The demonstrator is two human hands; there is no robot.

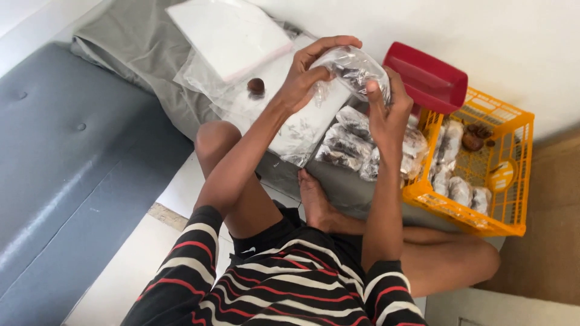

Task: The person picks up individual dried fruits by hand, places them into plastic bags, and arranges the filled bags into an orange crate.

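Left hand [305,75] and right hand [386,111] both pinch a soft, light, crinkly clear filled bag [353,69] by its edges, above an orange basket [507,175].

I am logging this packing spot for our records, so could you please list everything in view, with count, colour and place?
Held bag: one, clear plastic with dark contents, between both hands.
Packed bags on the cloth: several, clear with dark contents, below the hands.
Basket: one, orange, at right, with more filled bags inside.
Scoop: one, red, above the basket.
Empty bag stack: one pile, clear and white, at top.
Loose dark ball: one, brown, on the plastic near the stack.
Cloth: one, grey, spread on the floor.
Cushioned bench: one, grey, at left.
Left hand: grips the held bag.
Right hand: grips the held bag.
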